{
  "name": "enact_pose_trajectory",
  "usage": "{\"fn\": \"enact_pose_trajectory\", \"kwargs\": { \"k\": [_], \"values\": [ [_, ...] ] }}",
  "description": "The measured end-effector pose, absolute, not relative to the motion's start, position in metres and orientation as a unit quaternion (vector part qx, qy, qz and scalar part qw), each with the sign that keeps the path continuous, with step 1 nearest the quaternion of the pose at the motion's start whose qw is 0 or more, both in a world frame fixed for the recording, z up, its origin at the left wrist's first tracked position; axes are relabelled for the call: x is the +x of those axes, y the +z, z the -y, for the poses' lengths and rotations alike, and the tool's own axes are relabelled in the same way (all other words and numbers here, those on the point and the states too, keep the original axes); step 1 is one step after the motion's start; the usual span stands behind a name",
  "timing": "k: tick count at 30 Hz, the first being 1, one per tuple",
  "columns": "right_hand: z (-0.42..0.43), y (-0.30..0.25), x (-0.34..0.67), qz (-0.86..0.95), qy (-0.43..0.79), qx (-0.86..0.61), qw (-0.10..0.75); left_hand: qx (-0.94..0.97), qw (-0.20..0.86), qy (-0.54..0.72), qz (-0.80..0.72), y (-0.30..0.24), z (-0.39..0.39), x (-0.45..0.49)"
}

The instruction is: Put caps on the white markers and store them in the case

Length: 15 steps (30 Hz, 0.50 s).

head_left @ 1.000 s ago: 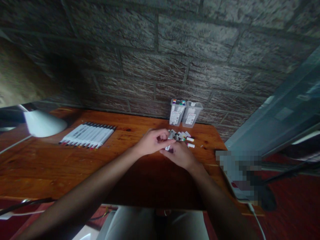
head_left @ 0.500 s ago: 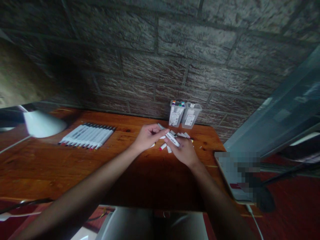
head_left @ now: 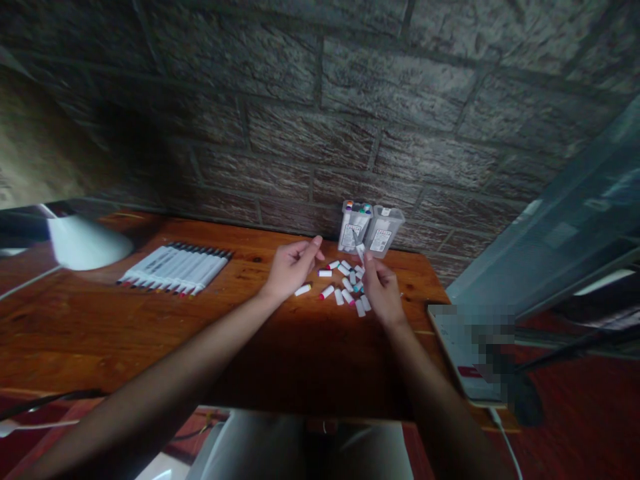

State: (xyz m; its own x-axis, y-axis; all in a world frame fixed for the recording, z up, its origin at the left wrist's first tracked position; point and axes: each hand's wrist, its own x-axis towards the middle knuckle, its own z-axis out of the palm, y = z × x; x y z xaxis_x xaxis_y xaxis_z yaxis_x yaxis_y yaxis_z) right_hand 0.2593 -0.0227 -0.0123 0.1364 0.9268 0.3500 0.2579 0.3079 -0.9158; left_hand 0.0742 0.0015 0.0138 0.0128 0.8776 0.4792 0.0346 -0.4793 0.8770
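In my right hand [head_left: 383, 287] is a white marker [head_left: 361, 251], pinched between thumb and fingers. Its narrow grey end points up toward the plastic cases, and most of its body is hidden by the hand. To the left, my left hand [head_left: 291, 269] hovers over the table with the thumb raised apart from the bent fingers; nothing shows in it. Between and below the hands lie several loose white marker caps with coloured ends, among them a red-ended cap [head_left: 327, 292], a yellow-ended cap [head_left: 303, 290] and a purple-ended cap [head_left: 325, 273].
A row of white markers [head_left: 175, 267] lies on the wooden table [head_left: 240, 340] at left, beside a lamp base [head_left: 87, 243]. Against the brick wall stand a clear case holding markers [head_left: 350, 233] and another clear case [head_left: 383, 235]. A laptop [head_left: 457, 343] sits at the right edge.
My hands have moved apart. The left has let go of the marker, which now stays in the right hand, tipped upward. More of the loose caps are uncovered.
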Motion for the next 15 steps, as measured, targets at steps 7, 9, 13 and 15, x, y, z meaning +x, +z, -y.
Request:
{"fn": "enact_pose_trajectory", "kwargs": {
  "k": [7,9,13,15],
  "values": [
    [0.0240,-0.0128,0.2582,0.595,0.354,-0.493,0.527,0.615,0.323,0.621,-0.363,0.0117,0.0016,0.0755],
    [0.0249,-0.0112,0.2571,0.594,0.364,-0.477,0.536,0.621,0.318,0.618,-0.363,0.0110,0.0022,0.0758],
    [0.0267,-0.0102,0.2544,0.594,0.368,-0.478,0.533,0.622,0.318,0.618,-0.359,0.0100,0.0019,0.0758],
    [0.0274,-0.0111,0.2532,0.591,0.361,-0.495,0.525,0.620,0.324,0.619,-0.358,0.0101,0.0016,0.0760]
  ]
}}
